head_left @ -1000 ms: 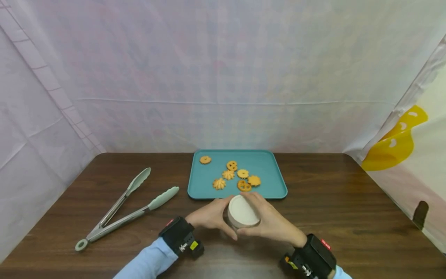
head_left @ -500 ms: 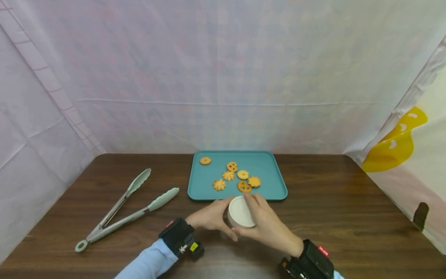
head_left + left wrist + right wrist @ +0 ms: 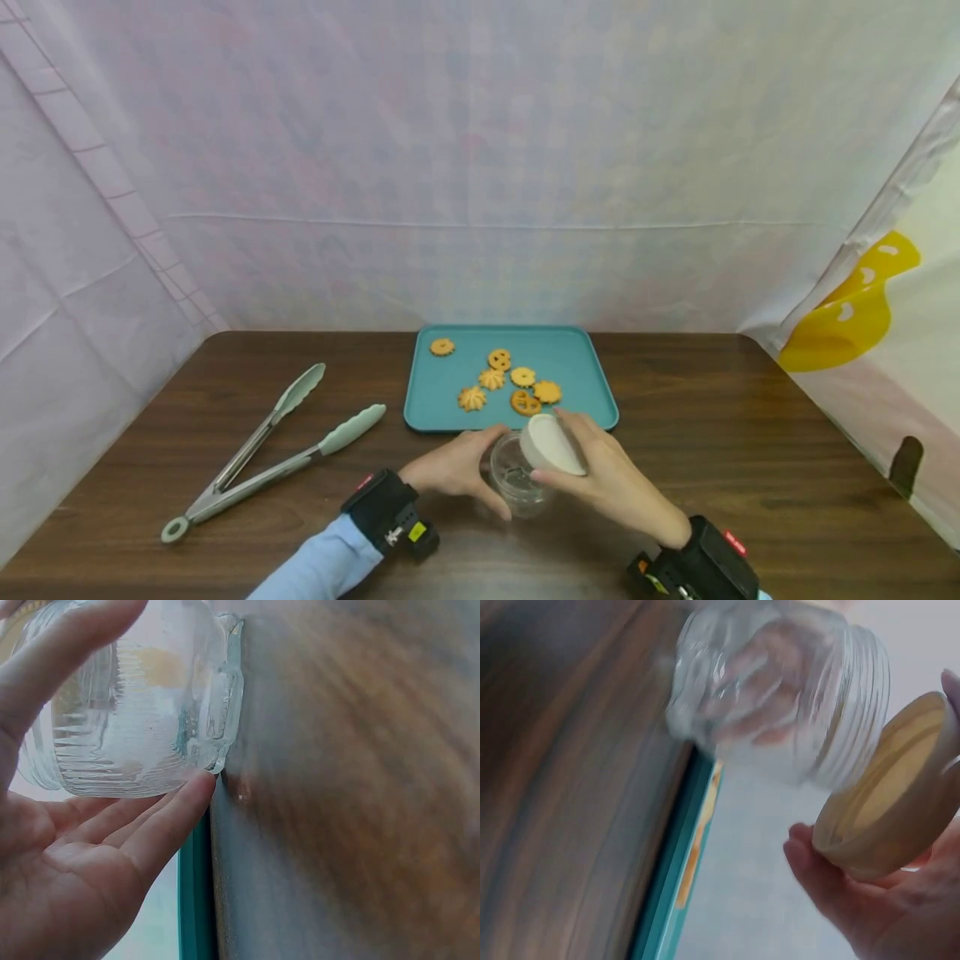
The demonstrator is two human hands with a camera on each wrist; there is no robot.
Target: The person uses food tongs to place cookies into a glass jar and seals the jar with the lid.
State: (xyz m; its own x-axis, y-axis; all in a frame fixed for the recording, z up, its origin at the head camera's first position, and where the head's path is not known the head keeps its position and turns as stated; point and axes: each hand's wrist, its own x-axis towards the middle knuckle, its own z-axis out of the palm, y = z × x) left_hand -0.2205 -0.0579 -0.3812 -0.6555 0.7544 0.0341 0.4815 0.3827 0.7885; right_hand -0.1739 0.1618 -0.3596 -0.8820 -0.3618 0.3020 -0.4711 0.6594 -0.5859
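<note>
A clear glass jar (image 3: 516, 477) stands uncovered on the table in the head view, its threaded mouth upward. My left hand (image 3: 459, 468) holds it from the left side, thumb in front and fingers behind; the left wrist view shows the ribbed jar wall (image 3: 127, 712) between them. Between thumb and fingers, my right hand (image 3: 611, 479) grips a white screw lid (image 3: 551, 444), tilted above the jar's right side. In the right wrist view the lid's hollow underside (image 3: 892, 780) faces the jar's threaded neck (image 3: 859, 705).
Behind the hands lies a blue tray (image 3: 585, 358) with several cookies and pretzel-shaped biscuits (image 3: 526, 403) on it. Spread tongs (image 3: 262, 450) with pale green tips lie on the left of the wooden table (image 3: 712, 417). A white cloth (image 3: 480, 167) hangs at the back.
The lid has come off the jar and moved to the right and up with my right hand, baring the jar's mouth. My left hand has stayed at the jar.
</note>
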